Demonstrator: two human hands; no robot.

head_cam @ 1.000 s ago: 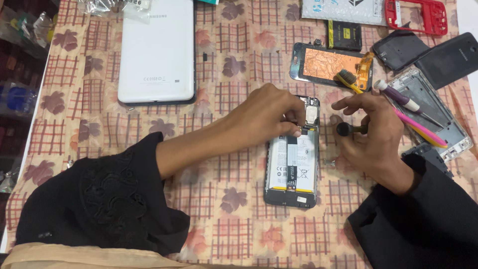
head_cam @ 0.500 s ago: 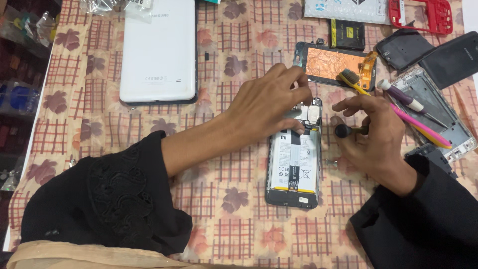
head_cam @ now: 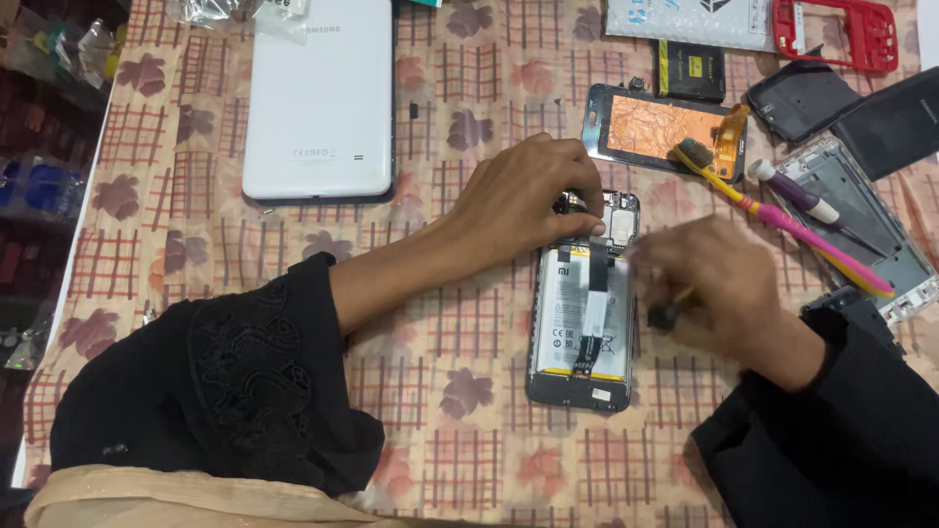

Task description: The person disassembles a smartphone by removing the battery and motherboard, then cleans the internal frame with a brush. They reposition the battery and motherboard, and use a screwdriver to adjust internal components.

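Black-sleeved left hand (head_cam: 523,196) is pinning the opened phone (head_cam: 584,303) steady, fingertips pressing its top, while the blurred right hand (head_cam: 709,284) is pinching a dark tool (head_cam: 665,313) beside it.

Your opened phone (head_cam: 584,328) lies mid-worktop (head_cam: 440,391); the tablet (head_cam: 320,103) sits behind it to the left, the toothbrush (head_cam: 773,210) and screen panel (head_cam: 660,127) behind right.
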